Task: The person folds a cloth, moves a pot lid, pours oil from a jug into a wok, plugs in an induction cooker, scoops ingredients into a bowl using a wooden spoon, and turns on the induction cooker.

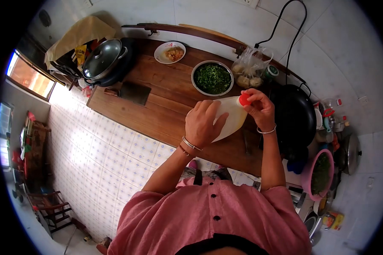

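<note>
A large translucent plastic jug [230,118] with a red cap [244,99] is held tilted above the wooden counter [166,100]. My left hand [204,124] is wrapped round the jug's body. The fingers of my right hand [260,109] pinch the red cap at the jug's neck. Just behind the jug stands a metal bowl [212,78] full of chopped greens. Farther left, a white plate [170,52] holds a chopped orange-brown food. A cleaver [134,93] lies flat near the counter's front edge.
A lidded pan [103,61] stands at the left end. A plastic bag [247,70] of round items and a green-lidded jar [270,72] sit behind a black wok [294,114]. At right are a pink basin [318,174] of greens and several bottles.
</note>
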`<action>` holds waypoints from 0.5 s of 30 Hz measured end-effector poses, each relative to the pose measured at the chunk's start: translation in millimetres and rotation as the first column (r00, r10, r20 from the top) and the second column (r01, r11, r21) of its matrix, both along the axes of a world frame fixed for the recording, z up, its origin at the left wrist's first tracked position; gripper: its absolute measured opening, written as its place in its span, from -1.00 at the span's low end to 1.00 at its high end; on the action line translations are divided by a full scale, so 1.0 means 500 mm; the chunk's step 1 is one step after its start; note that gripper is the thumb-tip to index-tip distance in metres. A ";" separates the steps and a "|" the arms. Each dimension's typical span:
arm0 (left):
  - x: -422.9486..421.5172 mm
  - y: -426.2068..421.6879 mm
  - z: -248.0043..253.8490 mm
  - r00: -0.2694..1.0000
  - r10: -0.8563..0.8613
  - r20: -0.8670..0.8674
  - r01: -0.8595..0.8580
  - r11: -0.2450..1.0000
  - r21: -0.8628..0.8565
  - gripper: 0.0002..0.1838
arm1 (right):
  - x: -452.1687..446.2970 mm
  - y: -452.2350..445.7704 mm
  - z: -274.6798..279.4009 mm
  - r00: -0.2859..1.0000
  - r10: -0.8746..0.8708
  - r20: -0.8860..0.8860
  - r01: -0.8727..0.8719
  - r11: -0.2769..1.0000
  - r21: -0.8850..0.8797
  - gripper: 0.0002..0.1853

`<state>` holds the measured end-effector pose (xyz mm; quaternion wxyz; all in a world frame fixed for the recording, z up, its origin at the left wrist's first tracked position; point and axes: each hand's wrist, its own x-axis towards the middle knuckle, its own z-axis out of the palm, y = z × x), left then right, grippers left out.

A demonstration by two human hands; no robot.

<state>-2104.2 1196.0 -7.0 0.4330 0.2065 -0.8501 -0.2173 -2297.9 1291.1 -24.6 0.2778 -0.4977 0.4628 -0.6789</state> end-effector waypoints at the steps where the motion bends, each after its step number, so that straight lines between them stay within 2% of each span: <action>1: 0.000 0.000 -0.001 1.000 -0.001 -0.003 0.001 1.000 -0.003 -0.69 | -0.006 0.000 -0.006 0.994 -0.035 -0.104 0.035 0.999 0.000 -0.73; 2: 0.000 0.001 -0.001 1.000 -0.003 -0.005 0.003 1.000 -0.006 -0.69 | -0.008 0.000 -0.010 0.976 -0.069 -0.207 0.069 0.998 -0.005 -0.72; 6: 0.002 0.001 -0.001 1.000 -0.007 -0.021 0.007 1.000 -0.014 -0.68 | 0.004 -0.002 -0.002 0.948 -0.128 -0.291 0.145 0.989 0.035 -0.71; 8: 0.002 0.000 -0.001 1.000 -0.008 -0.021 0.008 1.000 -0.011 -0.68 | 0.013 0.003 0.035 0.856 -0.160 -0.492 0.201 0.979 0.031 -0.66; 9: 0.003 0.001 -0.001 1.000 -0.005 -0.023 0.005 1.000 -0.011 -0.68 | 0.021 0.005 0.051 0.855 -0.158 -0.494 0.198 0.980 0.031 -0.66; 11: 0.005 0.001 -0.001 1.000 -0.010 -0.028 0.009 1.000 -0.014 -0.68 | 0.034 0.008 0.071 0.982 -0.108 -0.153 0.122 0.989 0.087 -0.58; 12: 0.005 0.001 -0.001 1.000 -0.008 -0.030 0.007 1.000 -0.012 -0.68 | 0.030 0.008 0.071 0.982 -0.105 -0.155 0.120 0.989 0.089 -0.58; 14: 0.006 0.000 -0.002 0.999 -0.009 -0.032 0.009 1.000 -0.003 -0.68 | 0.014 0.011 0.068 0.974 0.005 -0.229 0.054 0.967 0.249 -0.49; 15: 0.006 0.001 -0.001 0.999 -0.008 -0.034 0.008 1.000 -0.001 -0.68 | 0.014 0.009 0.069 0.973 0.006 -0.231 0.053 0.967 0.251 -0.49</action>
